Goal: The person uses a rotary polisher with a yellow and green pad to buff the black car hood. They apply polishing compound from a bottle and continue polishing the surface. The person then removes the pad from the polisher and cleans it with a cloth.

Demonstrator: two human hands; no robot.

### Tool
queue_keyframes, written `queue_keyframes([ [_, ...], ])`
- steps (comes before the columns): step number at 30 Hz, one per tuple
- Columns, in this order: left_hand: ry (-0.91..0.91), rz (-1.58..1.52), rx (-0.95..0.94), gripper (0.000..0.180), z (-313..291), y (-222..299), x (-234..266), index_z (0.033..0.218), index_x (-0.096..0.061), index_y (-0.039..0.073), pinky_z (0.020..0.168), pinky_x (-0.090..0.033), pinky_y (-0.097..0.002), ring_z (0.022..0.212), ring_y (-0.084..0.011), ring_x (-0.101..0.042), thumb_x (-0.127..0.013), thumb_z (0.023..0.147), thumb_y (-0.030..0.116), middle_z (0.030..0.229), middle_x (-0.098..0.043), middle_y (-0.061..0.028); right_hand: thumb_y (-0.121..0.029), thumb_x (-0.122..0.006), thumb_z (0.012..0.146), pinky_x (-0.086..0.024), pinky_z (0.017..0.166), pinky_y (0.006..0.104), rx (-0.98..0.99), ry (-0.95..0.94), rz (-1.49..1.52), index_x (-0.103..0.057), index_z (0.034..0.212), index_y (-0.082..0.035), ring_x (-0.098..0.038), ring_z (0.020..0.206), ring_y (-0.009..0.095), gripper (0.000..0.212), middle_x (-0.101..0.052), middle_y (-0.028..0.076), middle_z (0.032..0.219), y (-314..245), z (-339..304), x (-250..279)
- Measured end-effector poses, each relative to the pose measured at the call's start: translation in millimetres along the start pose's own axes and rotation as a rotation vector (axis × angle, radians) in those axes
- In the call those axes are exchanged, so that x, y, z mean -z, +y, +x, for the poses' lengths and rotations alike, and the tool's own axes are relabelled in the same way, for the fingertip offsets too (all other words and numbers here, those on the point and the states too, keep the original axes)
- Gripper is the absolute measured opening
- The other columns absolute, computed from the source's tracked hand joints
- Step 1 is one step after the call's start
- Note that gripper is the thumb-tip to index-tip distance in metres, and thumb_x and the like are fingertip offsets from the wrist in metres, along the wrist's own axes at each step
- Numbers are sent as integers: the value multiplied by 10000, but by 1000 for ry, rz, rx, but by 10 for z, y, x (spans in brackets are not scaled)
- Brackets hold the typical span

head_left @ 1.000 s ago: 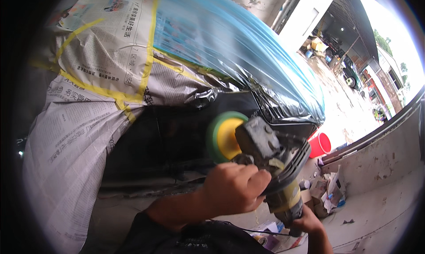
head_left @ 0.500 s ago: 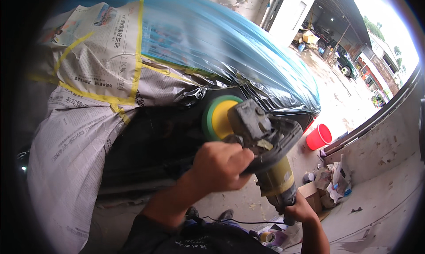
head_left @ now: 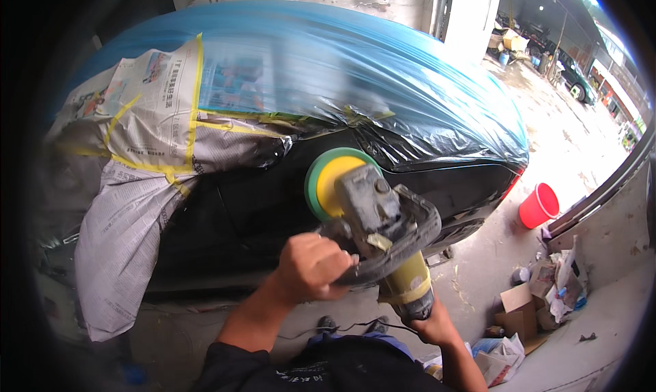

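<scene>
We have floor [head_left: 500,221] to pass between the black car panel [head_left: 256,201] and red bucket [head_left: 538,206]; hanging newspaper [head_left: 123,235] blocks our left.

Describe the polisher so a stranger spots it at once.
Find the dark car draped in blue plastic sheeting. Beside it, the left hand and right hand grip the polisher, a bulky tool with a yellowish barrel. Unlike the dark bodywork behind, it carries a round yellow pad rimmed green.

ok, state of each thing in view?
Polisher: held; spinning unclear
Left hand: closed on polisher
Right hand: closed on polisher
Car: partly covered, black side exposed
Pad: facing car side; contact unclear
Blue film: draped over car
Newspaper: taped down
Red bucket: upright, open-topped
Cardboard box: open
</scene>
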State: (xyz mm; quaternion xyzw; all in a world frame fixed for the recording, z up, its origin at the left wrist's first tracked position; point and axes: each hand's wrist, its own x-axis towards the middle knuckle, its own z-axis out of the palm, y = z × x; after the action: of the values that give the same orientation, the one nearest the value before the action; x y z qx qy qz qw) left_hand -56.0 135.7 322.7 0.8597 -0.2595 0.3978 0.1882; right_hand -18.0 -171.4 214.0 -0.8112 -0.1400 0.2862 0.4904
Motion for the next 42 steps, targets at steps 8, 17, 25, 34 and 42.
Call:
queue_keyframes([
  [8, -7, 32, 18, 193, -93, 62, -27, 739, -587, 89, 450, -383, -337, 475, -219, -524, -775, 705, 61, 611, -521, -29, -261, -826, 758, -479, 1024, 403, 53, -12, 30, -385, 1450, 9, -609, 1233, 362, 864, -633, 248, 1277, 88, 21, -72],
  [17, -63, -100, 32, 228, -97, 216, -281, 741, -551, 86, 453, -406, -335, 478, -226, -531, -773, 706, 50, 613, -495, -35, -243, -822, 725, -504, 985, 417, -2, -14, -15, -536, 1332, 9, -644, 1188, 357, 717, -670, 224, 1236, 478, -83, -45],
  [25, -16, -44, 6, 229, -21, 38, -42, 734, -546, 79, 444, -391, -333, 469, -225, -510, -773, 716, 60, 599, -497, -41, -229, -783, 750, -528, 938, 405, 43, -18, 32, -608, 1259, -7, -687, 1101, 344, 582, -716, 203, 1134, 311, 70, -214],
  [34, -16, -83, 50, 197, -277, 81, 0, 734, -567, 80, 444, -410, -326, 483, -206, -553, -760, 707, 49, 609, -525, -39, -249, -783, 751, -526, 941, 422, -18, -32, -8, -603, 1270, -4, -676, 1113, 373, 601, -707, 219, 1152, 307, -13, -291],
  [42, -47, -158, 29, 285, -109, 172, -437, 826, -617, 101, 498, -473, -345, 555, -221, -605, -776, 598, 164, 665, -568, -33, -171, -785, 737, -536, 886, 362, -67, -39, 119, -686, 1154, -6, -707, 1020, 234, 460, -738, 159, 1087, 898, -37, -172],
])
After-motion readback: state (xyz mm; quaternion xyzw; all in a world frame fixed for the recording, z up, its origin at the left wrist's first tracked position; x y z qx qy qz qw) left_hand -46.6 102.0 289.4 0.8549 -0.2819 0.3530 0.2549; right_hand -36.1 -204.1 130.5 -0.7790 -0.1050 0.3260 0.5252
